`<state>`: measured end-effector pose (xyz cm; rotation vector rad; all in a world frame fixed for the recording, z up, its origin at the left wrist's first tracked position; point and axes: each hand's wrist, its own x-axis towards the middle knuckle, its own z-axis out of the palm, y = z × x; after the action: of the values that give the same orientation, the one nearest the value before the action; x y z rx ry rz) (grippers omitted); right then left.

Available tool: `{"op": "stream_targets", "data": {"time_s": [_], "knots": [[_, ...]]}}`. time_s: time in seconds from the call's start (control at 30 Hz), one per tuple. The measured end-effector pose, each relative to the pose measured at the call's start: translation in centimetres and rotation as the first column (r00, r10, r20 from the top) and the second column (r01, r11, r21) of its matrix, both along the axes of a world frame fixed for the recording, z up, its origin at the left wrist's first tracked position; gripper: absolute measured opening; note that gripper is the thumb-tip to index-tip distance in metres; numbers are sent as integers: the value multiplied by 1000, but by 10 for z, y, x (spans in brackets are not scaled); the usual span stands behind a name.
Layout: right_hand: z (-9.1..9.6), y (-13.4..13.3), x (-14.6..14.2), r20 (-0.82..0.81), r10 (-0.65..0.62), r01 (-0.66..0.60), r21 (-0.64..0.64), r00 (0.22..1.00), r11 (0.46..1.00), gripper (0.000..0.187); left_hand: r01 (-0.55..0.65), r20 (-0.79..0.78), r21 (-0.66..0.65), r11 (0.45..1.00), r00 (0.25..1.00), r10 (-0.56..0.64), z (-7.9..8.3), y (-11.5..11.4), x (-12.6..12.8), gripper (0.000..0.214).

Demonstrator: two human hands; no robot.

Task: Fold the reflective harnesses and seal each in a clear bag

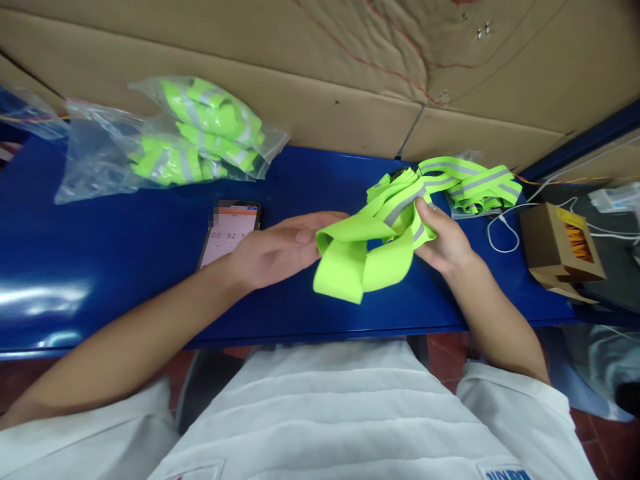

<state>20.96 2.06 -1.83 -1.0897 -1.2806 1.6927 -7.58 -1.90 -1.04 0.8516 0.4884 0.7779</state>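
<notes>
A neon yellow-green strap with grey reflective stripes (370,250) hangs in loops over the blue table (125,267). My right hand (443,240) is closed on its bunched upper part, thumb on top. My left hand (280,250) has its fingers stretched toward the strap's left loop, touching its edge. The strap runs on to the right into a folded pile of the same material (475,187) lying on the table.
A phone (227,233) showing a timer lies just behind my left hand. Clear plastic bags with folded neon straps (200,140) sit at the back left. A small open cardboard box (560,247) and white cables (505,230) are at the right. Cardboard sheets (350,67) line the back.
</notes>
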Motion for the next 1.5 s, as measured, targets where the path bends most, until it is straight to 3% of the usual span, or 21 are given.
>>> {"op": "stream_targets", "data": {"time_s": [0.17,0.27,0.33,0.4,0.5,0.63,0.83,0.93,1.0,1.13,1.2,1.3,1.4,1.5], "knots": [[-1,-1,-3,-86,28,-33,-54,996,998,50,-161,-71,146,976,982,172,4,3,-1,41],[-2,-1,-2,-121,19,-27,-67,993,997,50,-255,-54,170,952,962,268,0,3,4,42],[-2,1,-1,-130,3,-11,-63,992,998,48,-360,-47,211,909,925,377,-5,5,6,39],[-3,1,0,-122,-12,6,-50,993,999,47,-444,-54,336,831,871,488,-12,10,6,35],[-3,0,-2,-97,-41,40,-11,994,999,48,-451,-138,507,734,799,586,-22,18,4,34],[-3,-2,-6,-61,-58,59,25,996,998,54,-455,-270,564,689,687,674,-33,27,2,38],[-3,-2,-9,7,-86,86,12,996,996,64,-612,-198,540,578,574,794,-38,37,-3,38],[-8,-4,-11,108,-117,115,25,987,993,74,-558,-273,638,532,482,833,-37,42,-11,39],[-12,-4,-10,155,-123,115,56,980,992,78,-480,-343,662,576,490,801,-34,43,-15,36],[-20,2,-2,216,-172,128,200,961,971,80,-461,-342,565,684,624,703,-23,36,-9,34],[-22,6,3,245,-224,148,295,943,944,83,-455,-346,426,782,717,605,-17,30,-3,40],[-20,7,5,301,-281,146,401,911,904,84,-336,-362,190,923,850,383,-14,22,2,51],[-11,3,1,382,-287,84,468,879,880,78,-286,-376,211,935,859,348,-22,20,3,57],[-4,-1,-3,439,-290,31,508,850,861,76,-254,-513,332,908,760,400,-30,22,1,53]]}}
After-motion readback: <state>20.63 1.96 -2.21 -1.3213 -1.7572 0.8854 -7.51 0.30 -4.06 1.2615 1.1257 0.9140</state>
